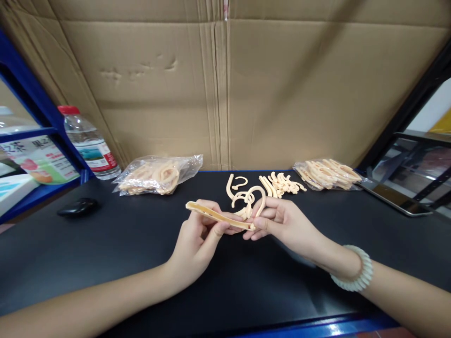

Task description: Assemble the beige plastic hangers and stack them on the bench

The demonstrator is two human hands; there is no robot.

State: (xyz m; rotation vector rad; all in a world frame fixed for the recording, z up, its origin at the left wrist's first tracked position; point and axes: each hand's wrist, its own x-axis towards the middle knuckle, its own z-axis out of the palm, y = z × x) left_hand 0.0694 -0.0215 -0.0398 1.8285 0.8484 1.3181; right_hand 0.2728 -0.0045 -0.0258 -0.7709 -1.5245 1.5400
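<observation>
My left hand (195,241) is closed around a long, thin beige plastic hanger piece (217,217), seen edge-on and tilted down to the right. Between thumb and fingers, my right hand (291,227) grips a curved beige hanger hook (261,193), whose loop stands up. The hook's lower end meets the right end of the hanger piece at my right fingertips. Whether the two are joined cannot be made out. Just behind my hands, more loose hooks (241,180) lie on the black table (141,267), partly hidden by my fingers.
Small beige parts (283,184) lie heaped at the back. Clear bags of beige pieces sit at back left (155,176) and back right (329,173). A black mouse (78,207), a water bottle (92,145) and a dark tablet-like slab (396,199) flank them. Cardboard (158,94) walls the rear.
</observation>
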